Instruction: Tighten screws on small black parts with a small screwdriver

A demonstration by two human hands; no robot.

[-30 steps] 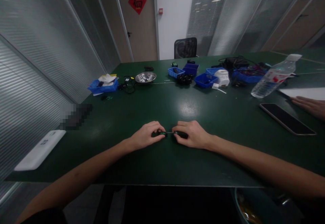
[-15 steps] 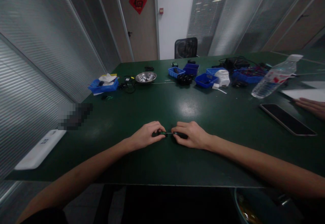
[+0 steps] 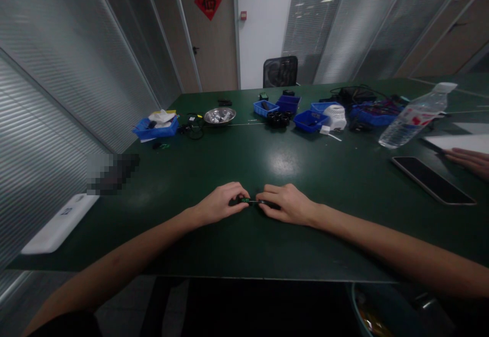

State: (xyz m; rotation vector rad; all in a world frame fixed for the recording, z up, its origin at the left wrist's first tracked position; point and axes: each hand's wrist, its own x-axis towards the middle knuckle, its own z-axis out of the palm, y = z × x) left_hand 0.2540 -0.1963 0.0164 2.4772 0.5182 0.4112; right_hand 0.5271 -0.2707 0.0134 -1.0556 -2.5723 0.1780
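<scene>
Low over the green table (image 3: 214,158), near its front middle, my left hand (image 3: 226,203) pinches a small dark piece with a green part (image 3: 245,200) between thumb and fingers. Facing it from the right, my right hand (image 3: 284,203) is closed on a black-handled tool (image 3: 269,204). A thin metal shaft (image 3: 254,202) runs from the tool's handle to the green part. Whether its tip touches the piece is too small to tell. My fingers cover much of both objects.
Blue bins (image 3: 310,121), a metal bowl (image 3: 220,117) and a blue tray (image 3: 156,128) stand farther back. At the right are a phone (image 3: 431,180), a tilted-looking bottle (image 3: 416,115) and another person's hand (image 3: 469,159). A white case (image 3: 61,225) lies left.
My right hand has shifted slightly left, and its fingers sit nearer the green part. My left hand has stayed in nearly the same place.
</scene>
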